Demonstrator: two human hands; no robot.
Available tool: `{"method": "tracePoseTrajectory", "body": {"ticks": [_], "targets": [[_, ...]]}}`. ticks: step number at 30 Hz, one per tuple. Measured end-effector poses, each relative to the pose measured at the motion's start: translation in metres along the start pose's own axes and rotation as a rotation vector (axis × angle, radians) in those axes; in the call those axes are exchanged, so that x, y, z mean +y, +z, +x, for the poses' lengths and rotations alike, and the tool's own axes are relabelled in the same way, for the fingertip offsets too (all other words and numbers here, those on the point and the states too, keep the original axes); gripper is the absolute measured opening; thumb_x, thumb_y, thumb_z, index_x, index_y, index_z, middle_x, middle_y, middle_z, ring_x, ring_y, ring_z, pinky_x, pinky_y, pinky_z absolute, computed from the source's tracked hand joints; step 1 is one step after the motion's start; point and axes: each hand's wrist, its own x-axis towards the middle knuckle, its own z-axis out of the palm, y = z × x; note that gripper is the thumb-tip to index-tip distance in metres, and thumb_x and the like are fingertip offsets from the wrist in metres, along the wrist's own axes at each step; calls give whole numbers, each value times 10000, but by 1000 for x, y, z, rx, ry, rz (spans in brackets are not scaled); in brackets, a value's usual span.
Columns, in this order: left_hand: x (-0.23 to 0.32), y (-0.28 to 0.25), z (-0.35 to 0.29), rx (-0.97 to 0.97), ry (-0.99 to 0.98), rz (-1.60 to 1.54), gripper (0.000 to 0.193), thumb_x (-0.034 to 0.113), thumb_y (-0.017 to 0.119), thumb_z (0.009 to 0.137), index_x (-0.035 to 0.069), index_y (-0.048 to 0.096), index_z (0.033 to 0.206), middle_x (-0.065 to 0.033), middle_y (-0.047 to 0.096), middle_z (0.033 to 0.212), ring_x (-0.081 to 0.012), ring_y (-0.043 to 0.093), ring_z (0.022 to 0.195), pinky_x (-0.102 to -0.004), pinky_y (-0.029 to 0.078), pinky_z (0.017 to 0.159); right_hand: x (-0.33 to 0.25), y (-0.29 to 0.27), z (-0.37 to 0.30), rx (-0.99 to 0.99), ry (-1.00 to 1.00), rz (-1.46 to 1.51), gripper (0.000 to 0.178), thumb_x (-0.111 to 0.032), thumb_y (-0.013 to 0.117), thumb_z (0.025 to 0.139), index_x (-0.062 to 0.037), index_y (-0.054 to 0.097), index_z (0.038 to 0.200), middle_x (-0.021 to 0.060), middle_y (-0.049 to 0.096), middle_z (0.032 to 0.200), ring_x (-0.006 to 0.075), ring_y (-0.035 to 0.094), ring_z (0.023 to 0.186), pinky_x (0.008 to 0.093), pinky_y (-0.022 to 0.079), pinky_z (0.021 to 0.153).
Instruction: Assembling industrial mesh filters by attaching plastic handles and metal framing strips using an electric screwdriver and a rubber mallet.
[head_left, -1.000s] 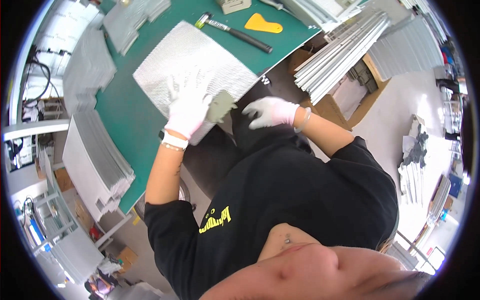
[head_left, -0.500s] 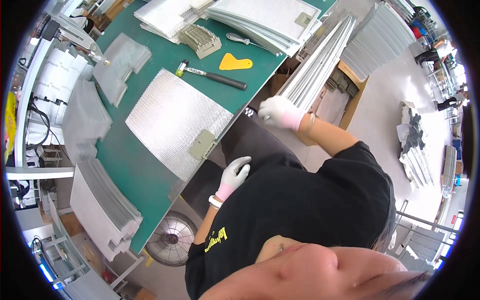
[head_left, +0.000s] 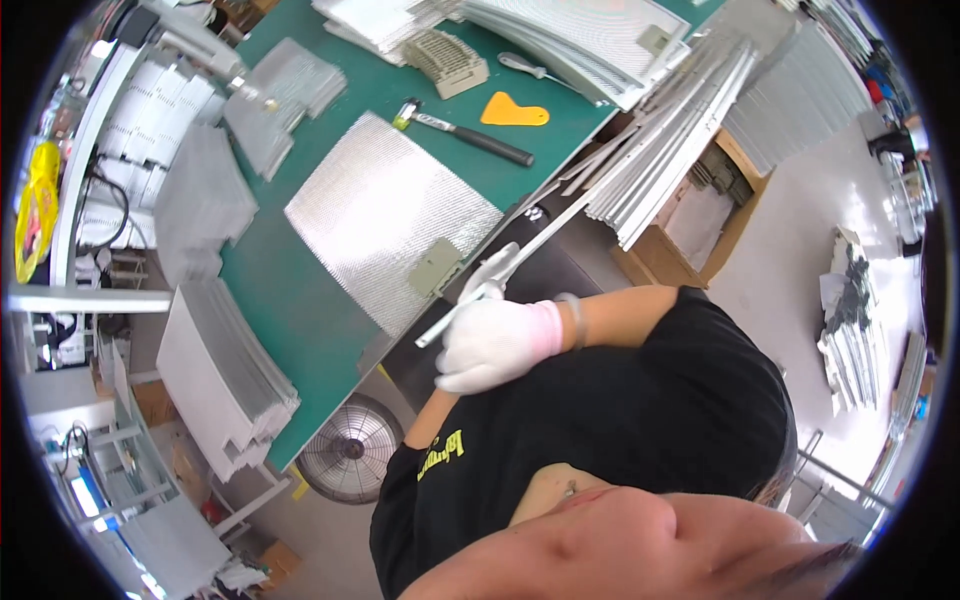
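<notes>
A long thin pale metal strip (head_left: 545, 232) slants across in front of me, from the bundle at the right toward my lap. My right hand (head_left: 500, 345), in a white glove with a pink cuff, is closed at the strip near its lower end. Just beyond, my gloved left hand (head_left: 492, 268) pinches the same strip; my right hand covers its wrist. On the green table lies a silver mesh panel (head_left: 390, 215) with a beige plate (head_left: 437, 265) at its near corner. Neither hand touches the panel.
Beyond the panel lie a hammer (head_left: 470, 135), a yellow scraper (head_left: 515, 110), a screwdriver (head_left: 530, 66) and beige slotted parts (head_left: 445, 65). Panel stacks (head_left: 225, 375) line the left. A bundle of metal strips (head_left: 670, 150) stands over a cardboard box (head_left: 690, 250); a fan (head_left: 350, 450) is below.
My right hand has come left from the strip bundle, bringing one metal strip across. My left hand has risen from my lap and taken hold of it. The view has shifted slightly.
</notes>
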Motion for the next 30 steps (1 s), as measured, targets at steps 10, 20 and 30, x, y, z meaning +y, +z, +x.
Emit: {"method": "tracePoseTrajectory", "body": {"ticks": [10,20,30], "targets": [[170,-113,-77,636,370,-276,443,503,596,926,117,627,1141,-77,662,998,-254,655,964,-484,516,946,74,-46,-181,1673,940,1730,551,-469,417,1006,56,524,1134,163,610,1054,299,596,973,446,504,924],[173,-135,-83,609,109,48,644,541,320,1045,-29,608,962,23,389,480,-108,375,391,-261,313,385,130,-193,-185,1562,692,821,319,-358,377,1037,-62,487,992,75,525,872,200,552,868,368,494,788],[105,-57,-51,606,-216,106,523,420,379,1066,-52,547,1212,-26,536,676,-103,471,544,-237,406,509,212,-16,-19,1131,874,1560,271,-293,549,1000,-23,565,980,103,626,870,217,624,791,343,534,738]]}}
